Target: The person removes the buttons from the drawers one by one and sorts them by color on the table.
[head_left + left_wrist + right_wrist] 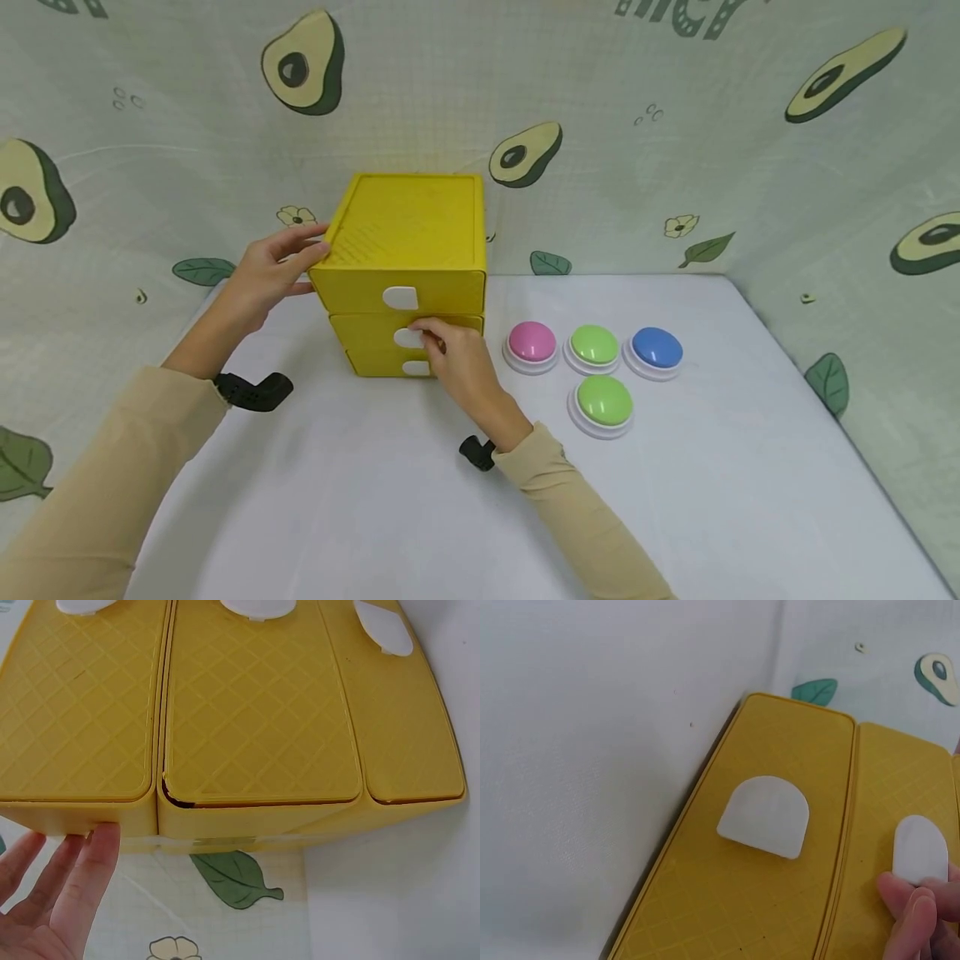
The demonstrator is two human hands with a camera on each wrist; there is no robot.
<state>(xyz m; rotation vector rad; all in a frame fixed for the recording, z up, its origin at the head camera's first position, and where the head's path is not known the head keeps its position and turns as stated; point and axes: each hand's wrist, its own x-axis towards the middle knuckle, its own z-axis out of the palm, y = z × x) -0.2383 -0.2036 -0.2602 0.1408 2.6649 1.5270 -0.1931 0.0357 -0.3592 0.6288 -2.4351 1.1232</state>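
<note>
A yellow three-drawer cabinet point(408, 221) stands on the white table, each drawer with a white rounded handle. My left hand point(273, 267) rests against the cabinet's upper left side with its fingers extended; the left wrist view shows those fingers point(90, 877) along the side wall. At the middle drawer, my right hand point(461, 354) pinches the white handle point(920, 847) between thumb and fingers. The top drawer handle point(400, 297) and the bottom drawer handle point(766, 816) are untouched. All three drawers look closed, apart from a thin dark gap at one edge of the middle one.
Right of the cabinet sit several round push buttons on white bases: a pink button point(532, 342), a rear green button point(595, 344), a blue button point(657, 347) and a front green button point(604, 400). An avocado-print cloth point(420, 92) hangs behind the table point(360, 500).
</note>
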